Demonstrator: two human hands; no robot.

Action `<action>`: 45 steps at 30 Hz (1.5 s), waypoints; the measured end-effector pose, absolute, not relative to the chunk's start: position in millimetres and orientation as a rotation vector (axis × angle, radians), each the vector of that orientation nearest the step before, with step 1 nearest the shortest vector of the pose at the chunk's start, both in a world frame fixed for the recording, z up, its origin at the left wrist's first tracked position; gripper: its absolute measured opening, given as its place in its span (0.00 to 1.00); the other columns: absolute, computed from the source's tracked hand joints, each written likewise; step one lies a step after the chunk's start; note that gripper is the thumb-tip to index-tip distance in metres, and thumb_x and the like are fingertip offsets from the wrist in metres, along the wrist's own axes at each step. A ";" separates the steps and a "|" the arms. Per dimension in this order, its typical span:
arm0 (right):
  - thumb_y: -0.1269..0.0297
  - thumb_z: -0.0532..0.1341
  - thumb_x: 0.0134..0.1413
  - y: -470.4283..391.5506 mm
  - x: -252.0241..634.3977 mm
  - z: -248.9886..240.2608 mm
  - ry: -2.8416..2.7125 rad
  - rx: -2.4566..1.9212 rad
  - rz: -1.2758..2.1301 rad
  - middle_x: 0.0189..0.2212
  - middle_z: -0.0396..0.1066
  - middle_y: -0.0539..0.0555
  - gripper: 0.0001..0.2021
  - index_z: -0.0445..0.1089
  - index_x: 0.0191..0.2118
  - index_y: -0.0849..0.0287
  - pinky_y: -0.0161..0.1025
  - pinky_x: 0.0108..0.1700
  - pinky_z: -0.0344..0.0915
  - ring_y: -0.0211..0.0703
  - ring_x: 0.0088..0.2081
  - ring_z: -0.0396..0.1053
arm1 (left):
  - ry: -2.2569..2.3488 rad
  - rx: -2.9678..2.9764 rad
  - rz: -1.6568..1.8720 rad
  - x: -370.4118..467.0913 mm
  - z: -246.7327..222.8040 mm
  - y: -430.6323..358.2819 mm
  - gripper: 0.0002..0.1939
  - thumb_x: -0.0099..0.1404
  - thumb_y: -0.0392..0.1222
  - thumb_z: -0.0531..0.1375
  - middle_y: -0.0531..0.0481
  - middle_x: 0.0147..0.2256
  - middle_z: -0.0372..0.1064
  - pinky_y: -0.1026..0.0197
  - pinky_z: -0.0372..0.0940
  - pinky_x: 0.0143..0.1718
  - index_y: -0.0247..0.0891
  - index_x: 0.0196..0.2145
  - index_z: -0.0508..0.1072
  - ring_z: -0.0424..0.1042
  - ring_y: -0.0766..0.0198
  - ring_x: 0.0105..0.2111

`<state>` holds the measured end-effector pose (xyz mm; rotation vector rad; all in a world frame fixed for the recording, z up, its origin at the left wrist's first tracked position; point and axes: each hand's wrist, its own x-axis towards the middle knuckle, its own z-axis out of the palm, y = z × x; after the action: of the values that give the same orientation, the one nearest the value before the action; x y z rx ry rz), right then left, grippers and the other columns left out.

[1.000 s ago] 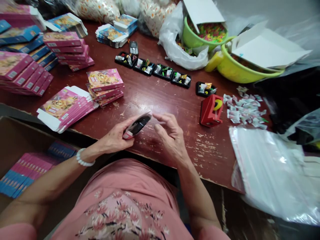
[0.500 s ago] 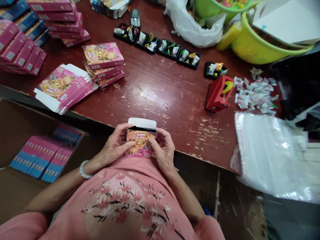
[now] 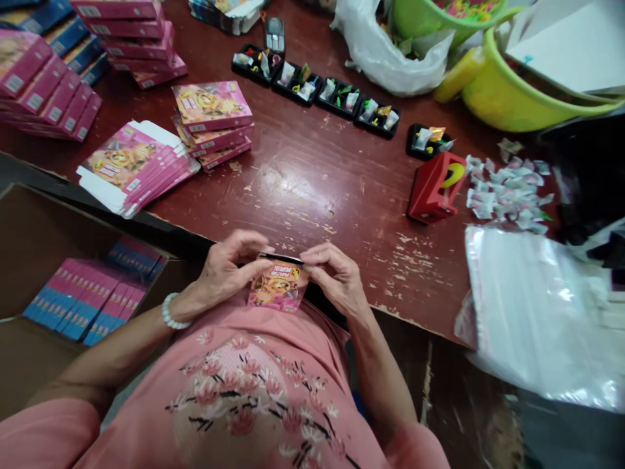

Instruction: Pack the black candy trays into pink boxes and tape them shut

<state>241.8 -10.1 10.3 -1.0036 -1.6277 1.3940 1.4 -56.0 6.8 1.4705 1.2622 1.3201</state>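
Note:
A small pink box [image 3: 278,285] with a cartoon print rests against my shirt at the table's front edge. Its top end faces away from me, with a dark narrow gap along it. My left hand [image 3: 239,264] pinches the top left corner between thumb and fingers. On the other side, my right hand [image 3: 334,273] pinches the top right corner, its fingertips along the rim. Left of the hands, flattened pink boxes [image 3: 122,159] lie fanned out, beside a short stack of filled-out pink boxes [image 3: 212,107].
Black trays [image 3: 295,85] of small packets stand in a row at the back. A red tape dispenser [image 3: 434,189], white wrapped packets [image 3: 512,189] and clear plastic bags [image 3: 532,312] are on the right. Stacked boxes [image 3: 43,98] stand far left; an open carton [image 3: 29,221] sits below.
The white flap that stood up at the box's top is now folded down. Both hands have shifted to the top corners, and the right hand's fingers moved onto the rim.

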 end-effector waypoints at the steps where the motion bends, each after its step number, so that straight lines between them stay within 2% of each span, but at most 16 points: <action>1: 0.57 0.70 0.61 -9.0 245.0 9.3 -1.694 -0.982 1.364 0.41 0.78 0.55 0.06 0.78 0.37 0.52 0.45 0.49 0.72 0.46 0.43 0.76 | 1.251 1.573 1.278 -0.2 8.0 -54.9 0.12 0.63 0.37 0.71 0.49 0.37 0.81 0.65 0.75 0.38 0.40 0.45 0.79 0.81 0.65 0.36; 3: 0.58 0.70 0.60 -6.1 249.7 7.2 -1.749 -0.960 1.369 0.43 0.79 0.55 0.06 0.78 0.36 0.53 0.46 0.50 0.71 0.47 0.45 0.76 | 1.222 1.712 1.185 -4.1 12.0 -51.9 0.04 0.67 0.39 0.68 0.46 0.40 0.80 0.64 0.74 0.41 0.39 0.41 0.81 0.80 0.65 0.39; 6: 0.58 0.70 0.60 -2.5 250.2 5.5 -1.777 -0.992 1.409 0.41 0.78 0.55 0.06 0.77 0.38 0.54 0.43 0.45 0.71 0.45 0.41 0.76 | 1.224 1.637 1.048 -8.5 17.6 -48.8 0.06 0.69 0.43 0.66 0.44 0.46 0.78 0.62 0.73 0.44 0.40 0.41 0.82 0.78 0.63 0.44; 9: 0.58 0.71 0.59 0.3 245.0 8.0 -1.826 -1.035 1.397 0.35 0.76 0.53 0.07 0.78 0.39 0.55 0.40 0.38 0.68 0.42 0.35 0.73 | 1.215 1.414 0.936 -9.5 20.9 -47.8 0.09 0.68 0.47 0.67 0.44 0.47 0.77 0.61 0.73 0.43 0.40 0.42 0.81 0.78 0.62 0.43; 15: 0.55 0.75 0.50 10.6 238.3 17.8 -1.658 -1.087 1.582 0.30 0.77 0.51 0.10 0.82 0.34 0.55 0.39 0.37 0.69 0.41 0.33 0.73 | 1.247 1.244 0.910 -4.9 31.0 -38.7 0.12 0.64 0.49 0.70 0.49 0.33 0.78 0.66 0.70 0.30 0.37 0.37 0.80 0.74 0.66 0.30; 21: 0.54 0.77 0.45 10.8 236.7 24.2 -1.374 -1.149 1.843 0.25 0.77 0.49 0.12 0.81 0.28 0.57 0.36 0.30 0.67 0.37 0.25 0.69 | 1.242 1.268 0.852 -0.7 42.2 -25.3 0.11 0.63 0.47 0.70 0.52 0.24 0.74 0.66 0.64 0.24 0.35 0.30 0.79 0.69 0.68 0.23; 24: 0.56 0.76 0.49 6.4 237.8 21.8 -1.480 -1.122 1.686 0.29 0.79 0.51 0.10 0.81 0.29 0.55 0.39 0.35 0.69 0.40 0.29 0.73 | 1.241 1.361 0.897 0.2 38.6 -23.9 0.09 0.64 0.43 0.69 0.51 0.26 0.74 0.65 0.64 0.28 0.36 0.29 0.80 0.70 0.68 0.26; 29: 0.58 0.69 0.62 -4.7 246.9 7.8 -1.702 -1.035 1.352 0.41 0.83 0.53 0.04 0.83 0.38 0.48 0.51 0.53 0.69 0.47 0.44 0.77 | 1.147 1.564 0.932 -4.3 26.9 -27.9 0.09 0.69 0.43 0.65 0.48 0.34 0.76 0.62 0.67 0.37 0.39 0.31 0.81 0.74 0.64 0.34; 32: 0.56 0.70 0.61 -12.4 251.9 -2.1 -1.801 -0.983 1.258 0.49 0.81 0.54 0.07 0.83 0.43 0.45 0.55 0.58 0.66 0.51 0.50 0.76 | 1.106 1.670 0.923 -8.3 25.3 -31.2 0.08 0.70 0.41 0.64 0.47 0.37 0.78 0.62 0.69 0.41 0.39 0.34 0.82 0.76 0.64 0.37; 35: 0.56 0.72 0.59 -20.3 251.2 -7.2 -1.771 -1.017 1.231 0.49 0.81 0.54 0.07 0.83 0.43 0.46 0.55 0.57 0.67 0.51 0.50 0.76 | 1.121 1.727 0.933 -8.1 24.7 -38.1 0.05 0.68 0.41 0.67 0.46 0.42 0.78 0.63 0.71 0.42 0.42 0.40 0.83 0.78 0.64 0.40; 39: 0.57 0.72 0.58 -23.8 244.1 -1.6 -1.572 -1.056 1.383 0.44 0.80 0.54 0.07 0.81 0.41 0.50 0.47 0.51 0.72 0.47 0.46 0.77 | 1.184 1.559 0.985 -2.0 22.9 -50.7 0.08 0.67 0.42 0.68 0.47 0.44 0.79 0.64 0.73 0.41 0.44 0.45 0.83 0.78 0.63 0.42; 42: 0.56 0.73 0.57 -20.3 239.2 8.8 -1.530 -1.064 1.499 0.41 0.80 0.53 0.10 0.79 0.41 0.52 0.43 0.47 0.74 0.45 0.43 0.77 | 1.227 1.412 0.975 1.2 26.0 -57.0 0.07 0.68 0.42 0.67 0.48 0.41 0.81 0.63 0.74 0.42 0.44 0.44 0.83 0.79 0.64 0.40; 45: 0.56 0.72 0.57 -18.3 235.6 17.3 -1.571 -1.050 1.522 0.39 0.80 0.53 0.09 0.78 0.39 0.54 0.43 0.45 0.74 0.45 0.41 0.78 | 1.265 1.313 0.952 1.2 33.6 -59.2 0.06 0.65 0.43 0.70 0.49 0.39 0.82 0.63 0.75 0.41 0.43 0.40 0.84 0.80 0.63 0.38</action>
<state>235.6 -18.3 17.3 -1.0497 -1.5714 1.5215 1.2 -59.2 33.6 1.3126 1.2651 0.9522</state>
